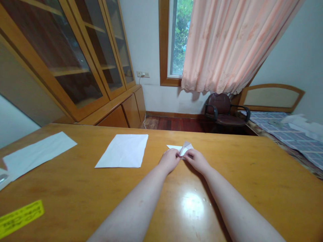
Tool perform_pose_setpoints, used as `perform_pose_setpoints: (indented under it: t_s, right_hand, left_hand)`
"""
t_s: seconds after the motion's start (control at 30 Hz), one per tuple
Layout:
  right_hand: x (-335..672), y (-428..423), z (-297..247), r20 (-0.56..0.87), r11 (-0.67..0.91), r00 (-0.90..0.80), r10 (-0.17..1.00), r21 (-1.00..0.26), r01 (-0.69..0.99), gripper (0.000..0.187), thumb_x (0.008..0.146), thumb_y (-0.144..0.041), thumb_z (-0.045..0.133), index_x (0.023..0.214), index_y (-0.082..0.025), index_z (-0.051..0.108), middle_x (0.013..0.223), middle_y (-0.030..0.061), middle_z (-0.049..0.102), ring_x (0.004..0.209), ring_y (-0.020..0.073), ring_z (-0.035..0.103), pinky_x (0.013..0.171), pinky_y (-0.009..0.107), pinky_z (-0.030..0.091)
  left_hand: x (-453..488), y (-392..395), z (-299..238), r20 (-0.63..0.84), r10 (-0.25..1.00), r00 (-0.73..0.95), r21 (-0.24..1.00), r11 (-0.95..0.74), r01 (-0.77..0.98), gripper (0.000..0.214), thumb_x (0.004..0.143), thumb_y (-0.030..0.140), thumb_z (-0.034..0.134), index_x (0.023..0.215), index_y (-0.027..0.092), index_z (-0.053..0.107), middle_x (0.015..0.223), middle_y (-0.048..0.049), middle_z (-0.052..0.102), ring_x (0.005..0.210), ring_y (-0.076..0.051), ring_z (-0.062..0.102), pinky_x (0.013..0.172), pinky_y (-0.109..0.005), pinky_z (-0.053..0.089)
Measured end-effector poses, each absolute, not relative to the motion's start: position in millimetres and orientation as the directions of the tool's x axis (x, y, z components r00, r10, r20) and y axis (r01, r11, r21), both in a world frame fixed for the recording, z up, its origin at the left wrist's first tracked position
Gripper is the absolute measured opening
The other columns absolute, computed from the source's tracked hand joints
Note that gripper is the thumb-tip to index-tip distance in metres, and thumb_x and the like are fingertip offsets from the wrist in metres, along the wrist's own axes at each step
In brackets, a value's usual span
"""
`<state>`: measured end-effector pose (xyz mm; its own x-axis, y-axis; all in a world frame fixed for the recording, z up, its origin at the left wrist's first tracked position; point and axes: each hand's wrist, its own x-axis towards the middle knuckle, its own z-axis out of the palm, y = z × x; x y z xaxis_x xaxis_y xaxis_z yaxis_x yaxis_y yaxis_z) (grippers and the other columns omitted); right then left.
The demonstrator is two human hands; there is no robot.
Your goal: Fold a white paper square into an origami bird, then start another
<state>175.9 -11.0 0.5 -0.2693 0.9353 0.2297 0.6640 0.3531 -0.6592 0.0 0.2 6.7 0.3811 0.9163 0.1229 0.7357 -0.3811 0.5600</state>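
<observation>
A small piece of folded white paper (186,148) is between my two hands, near the far edge of the wooden table (121,201). One pointed corner of it sticks out to the left, and a flap stands up in the middle. My left hand (170,159) pinches its near left side with curled fingers. From the right, my right hand (195,160) grips the paper's near right side, thumb and fingers closed together. Both hands rest close to the tabletop, almost touching each other. My fingers hide the lower part of the folds.
A white sheet (123,151) lies flat left of my hands. Farther left is a long paper strip (40,153), with a partly visible pale object (3,178) at its end. A yellow label (21,216) is at the near left. Beyond the table stands a chair (222,107).
</observation>
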Motion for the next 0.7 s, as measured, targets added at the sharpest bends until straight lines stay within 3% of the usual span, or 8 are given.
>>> perform_pose_setpoints:
  t_s: [0.7]
  right_hand:
    - [177.4, -11.1, 0.5, 0.214, 0.306, -0.219, 0.952, -0.623, 0.720, 0.025, 0.084, -0.035, 0.052, 0.071, -0.018, 0.065, 0.076, 0.0050, 0.064, 0.071, 0.0169, 0.055, 0.067, 0.028, 0.042]
  left_hand:
    - [-2.1, -2.6, 11.7, 0.139, 0.961, 0.239, 0.488, -0.277, 0.828, 0.009, 0.076, 0.026, 0.057, 0.073, 0.018, 0.061, 0.082, -0.0048, 0.065, 0.082, -0.020, 0.058, 0.078, -0.031, 0.042]
